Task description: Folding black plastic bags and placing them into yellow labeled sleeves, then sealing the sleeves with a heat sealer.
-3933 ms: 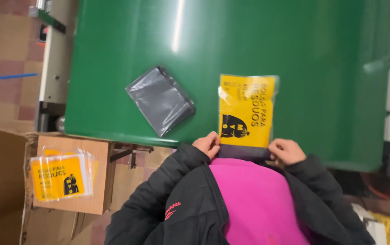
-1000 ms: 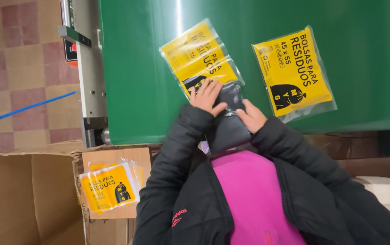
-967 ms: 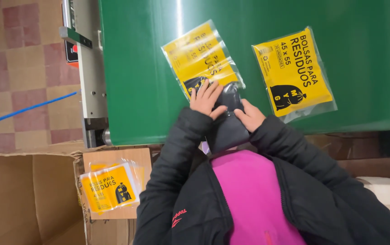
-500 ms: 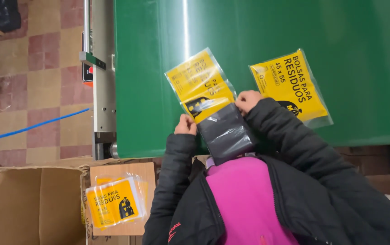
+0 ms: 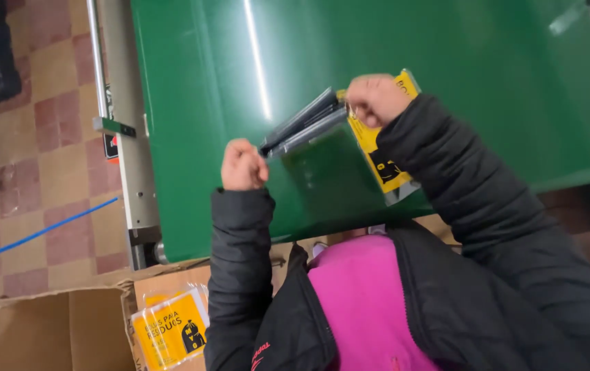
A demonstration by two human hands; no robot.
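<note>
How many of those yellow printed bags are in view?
2, maybe more. One yellow packet lies on the green table under the right hand. A second yellow packet lies on the cardboard box, seemingly atop a stack, so others may be hidden.

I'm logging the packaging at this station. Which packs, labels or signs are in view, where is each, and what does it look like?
Edge-on pack: lifted over the green belt between left hand and right hand; thin, grey, clear film.
Yellow pack: on the belt under the right arm; flat, black print.
Boxed packs: in a cardboard box, lower left; yellow, black print.
Small label: on the conveyor frame; red and black.
</note>
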